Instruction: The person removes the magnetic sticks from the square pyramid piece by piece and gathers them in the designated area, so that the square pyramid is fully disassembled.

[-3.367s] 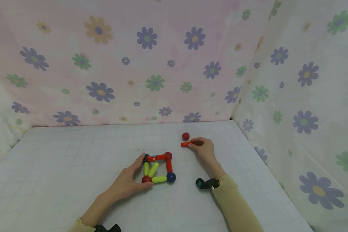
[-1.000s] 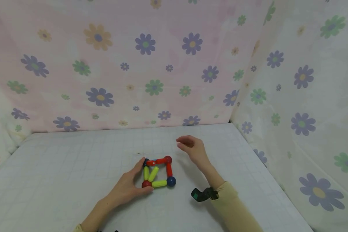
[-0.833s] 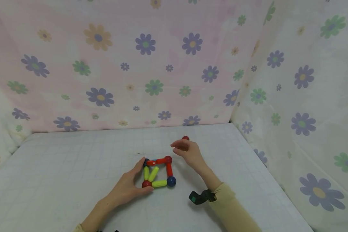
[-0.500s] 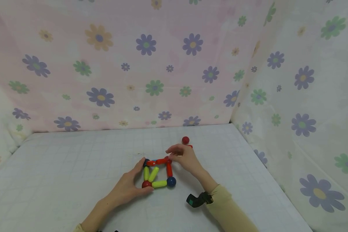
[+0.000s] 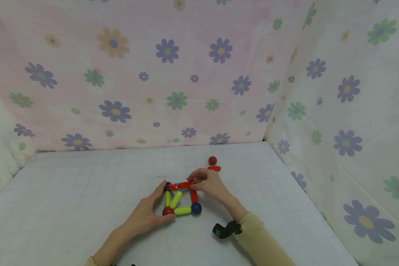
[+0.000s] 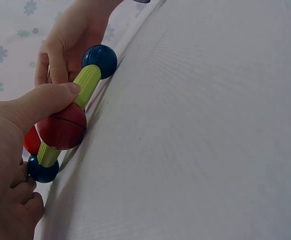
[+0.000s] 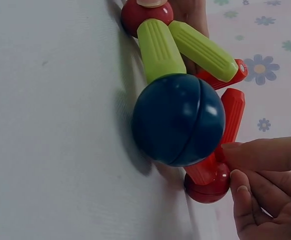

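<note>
A four-cornered toy frame of magnetic balls and rods lies on the table. Its near side is a yellow-green rod [image 5: 183,211] between a red ball [image 5: 168,211] and a dark blue ball [image 5: 196,208]. Another yellow-green rod [image 7: 203,51] slants inward, one end free. My left hand [image 5: 144,213] grips the left side, thumb on the red ball, fingers by the far blue ball [image 6: 43,168]. At the far right corner my right hand [image 5: 211,184] pinches the end of a red rod [image 5: 184,185] beside a red ball [image 7: 207,185], which its fingers mostly hide in the head view.
Beyond my right hand lie a loose red ball [image 5: 212,160] and a loose red rod [image 5: 214,168]. A bit of blue [image 5: 177,183] shows behind the far red rods. Flowered cloth walls [image 5: 193,111] border the white table [image 5: 86,192] at back and sides.
My right hand has left the loose red rod by the loose ball and moved left and nearer to the frame's far right corner, where it now pinches. The left hand keeps its hold.
</note>
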Demonstrator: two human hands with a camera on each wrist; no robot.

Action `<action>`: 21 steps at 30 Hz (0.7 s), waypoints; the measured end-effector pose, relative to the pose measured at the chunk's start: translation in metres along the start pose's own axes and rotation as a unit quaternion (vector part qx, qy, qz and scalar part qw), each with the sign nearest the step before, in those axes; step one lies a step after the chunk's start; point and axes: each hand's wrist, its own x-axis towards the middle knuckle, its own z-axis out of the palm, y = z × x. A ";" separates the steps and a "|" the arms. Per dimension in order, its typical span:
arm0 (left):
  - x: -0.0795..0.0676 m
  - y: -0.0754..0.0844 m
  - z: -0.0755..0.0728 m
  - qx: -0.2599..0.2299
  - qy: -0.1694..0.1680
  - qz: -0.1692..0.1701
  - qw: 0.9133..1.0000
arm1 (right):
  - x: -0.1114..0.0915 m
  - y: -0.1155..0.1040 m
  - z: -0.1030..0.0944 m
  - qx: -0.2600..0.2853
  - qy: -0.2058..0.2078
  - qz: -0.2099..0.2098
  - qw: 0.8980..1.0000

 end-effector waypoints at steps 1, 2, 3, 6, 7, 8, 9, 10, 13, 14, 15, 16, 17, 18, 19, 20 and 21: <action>0.000 0.000 0.000 0.000 0.000 0.000 1.000 | 0.000 0.000 0.000 -0.004 0.000 0.000 1.000; 0.000 0.000 0.000 0.000 -0.001 0.000 1.000 | 0.000 0.000 0.001 -0.005 -0.001 0.000 1.000; 0.000 0.000 0.000 0.000 -0.001 0.000 1.000 | 0.000 0.001 0.001 -0.007 -0.001 -0.001 1.000; 0.000 0.000 0.000 0.000 -0.002 0.001 1.000 | 0.000 0.001 0.002 -0.013 -0.002 -0.006 1.000; 0.000 0.000 0.000 0.001 -0.002 0.001 1.000 | 0.000 0.001 0.003 -0.013 -0.002 -0.006 1.000; 0.000 0.000 0.000 0.001 -0.002 0.001 1.000 | 0.000 0.001 0.003 -0.013 -0.002 -0.009 1.000; 0.000 0.000 0.000 0.001 -0.002 0.001 1.000 | 0.000 0.002 0.004 -0.013 -0.002 -0.010 1.000; 0.000 0.000 0.000 0.002 -0.001 0.001 1.000 | 0.000 0.002 0.004 -0.014 -0.001 -0.011 1.000; 0.000 0.000 0.000 0.005 0.000 0.003 1.000 | 0.001 0.004 0.006 -0.015 0.001 -0.013 1.000; 0.000 -0.001 0.000 0.006 0.000 0.003 1.000 | 0.002 0.005 0.007 -0.017 0.002 -0.015 1.000; 0.000 -0.001 0.000 0.007 0.000 0.003 1.000 | 0.002 0.006 0.008 -0.019 0.003 -0.016 1.000; 0.000 -0.001 0.000 0.008 0.000 0.004 1.000 | 0.002 0.007 0.008 -0.022 0.004 -0.017 1.000; 0.000 -0.001 0.000 0.008 -0.001 0.004 1.000 | 0.003 0.007 0.009 -0.023 0.004 -0.017 1.000; 0.000 -0.001 0.000 0.008 -0.001 0.005 1.000 | 0.003 0.008 0.009 -0.025 0.004 -0.014 1.000; 0.000 -0.001 0.000 0.008 -0.002 0.005 1.000 | 0.003 0.009 0.010 -0.027 0.004 -0.015 1.000; 0.000 -0.001 0.000 0.007 -0.002 0.005 1.000 | 0.003 0.009 0.010 -0.028 0.004 -0.017 0.999; 0.000 -0.001 0.000 0.006 -0.002 0.005 1.000 | 0.002 0.009 0.010 -0.029 0.004 -0.019 0.999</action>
